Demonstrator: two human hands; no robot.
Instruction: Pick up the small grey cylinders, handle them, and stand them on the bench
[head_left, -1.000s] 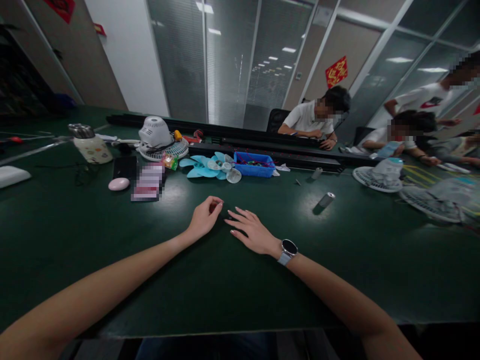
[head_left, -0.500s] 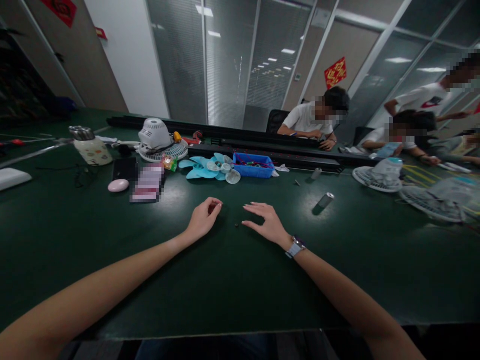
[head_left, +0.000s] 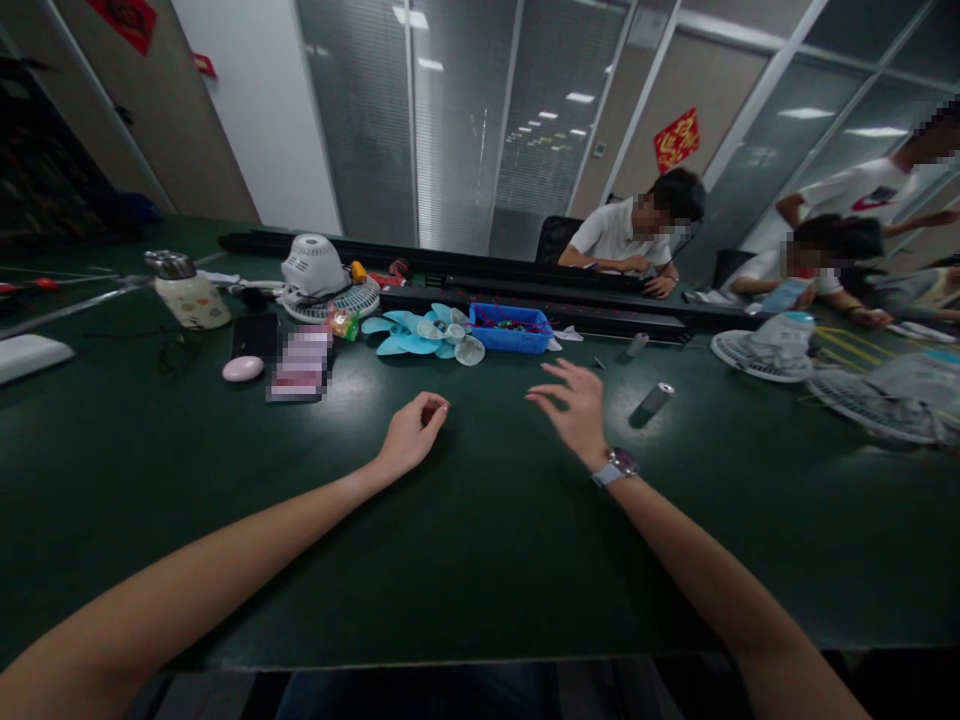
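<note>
Patterned bottle (head_left: 193,303), pink object (head_left: 243,370) (perhaps a mouse)

From here I can't see inside the curled left grip (head_left: 411,438), centre of the frame, so its contents stay unknown to me. At the right grip (head_left: 576,408) I can't make out whether the fingertips pinch anything. A white object (head_left: 34,357) is cut off at the left edge; pixelation hides a flat item's face (head_left: 300,365). Upper right, a standing person (head_left: 855,198) runs past the edge.

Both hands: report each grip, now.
Left hand: curled closed; any contents hidden.
Right hand: half-curled, pinch-like; whether shut on anything cannot be told.
</note>
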